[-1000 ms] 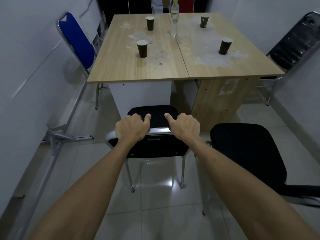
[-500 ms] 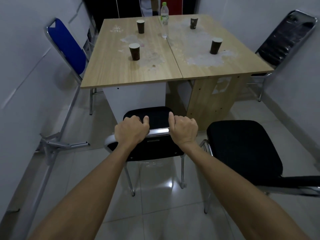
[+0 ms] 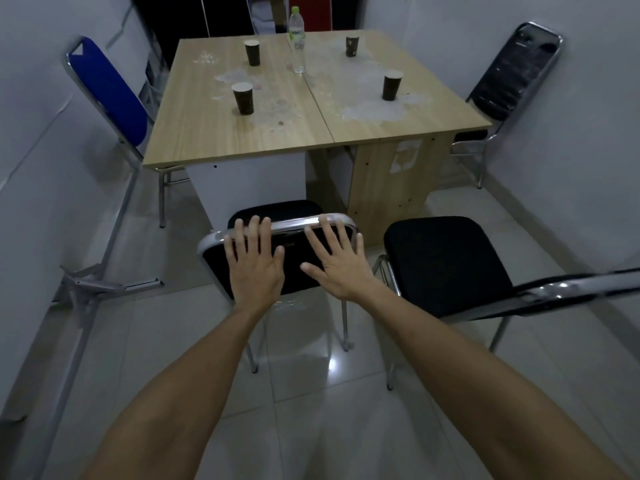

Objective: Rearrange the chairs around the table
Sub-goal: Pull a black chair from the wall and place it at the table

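Observation:
A black chair with a chrome frame [image 3: 294,225] stands in front of me, its seat pushed toward the near edge of the wooden table [image 3: 207,140]. My left hand [image 3: 254,261] and my right hand [image 3: 337,259] lie flat against its backrest, fingers spread, gripping nothing. A second black chair [image 3: 446,261] stands beside it at the right, its backrest crossing the right edge of view. A blue chair [image 3: 110,91] is at the table's left side and another black chair [image 3: 512,74] at its right side.
Several dark paper cups [image 3: 243,98] and a plastic bottle [image 3: 298,39] stand on the stained tabletop. White walls close in on both sides. A metal bracket [image 3: 104,285] lies on the tiled floor at the left wall.
Both hands have let go of the chair's top rail and opened flat against the backrest. The chair sits slightly closer to the table.

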